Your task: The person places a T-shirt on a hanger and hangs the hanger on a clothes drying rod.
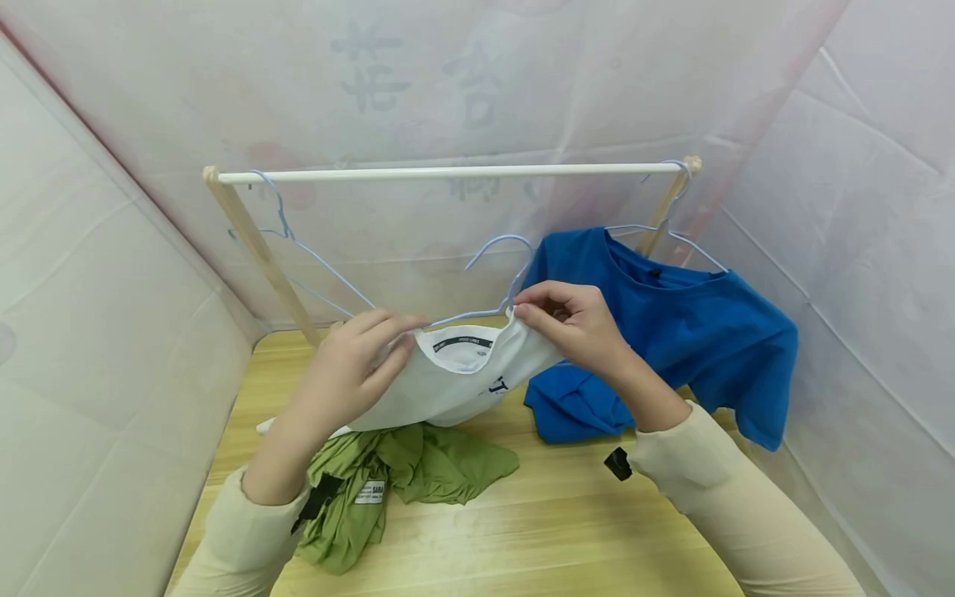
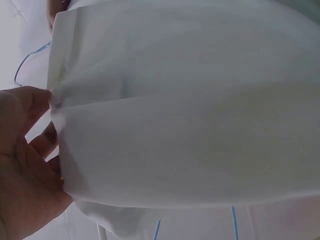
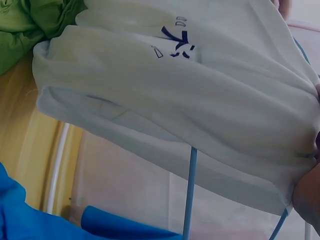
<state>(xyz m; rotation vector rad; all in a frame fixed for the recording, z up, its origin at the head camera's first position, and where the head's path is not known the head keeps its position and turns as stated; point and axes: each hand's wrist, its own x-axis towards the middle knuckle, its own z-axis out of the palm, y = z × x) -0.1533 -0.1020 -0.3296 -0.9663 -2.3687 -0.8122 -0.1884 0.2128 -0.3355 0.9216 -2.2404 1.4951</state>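
A white T-shirt (image 1: 440, 406) with a dark neck label and a small dark print hangs between the two hands. At the left of its neckline, my left hand (image 1: 351, 365) pinches the fabric. My right hand (image 1: 578, 323) pinches the collar's right side with thumb and forefinger. A light blue hanger (image 1: 470, 314) runs behind the neckline, its hook rising free near the right fingers. In the right wrist view, a blue hanger bar (image 3: 190, 195) comes out below the white cloth. How much of the hanger lies inside the shirt is hidden.
A rack with a white rail (image 1: 448, 172) stands at the back. One bare blue hanger (image 1: 328, 269) hangs at its left end; a blue T-shirt (image 1: 716, 323) hangs on another at the right. Crumpled green cloth (image 1: 448, 464) lies on the wooden table (image 1: 537, 531).
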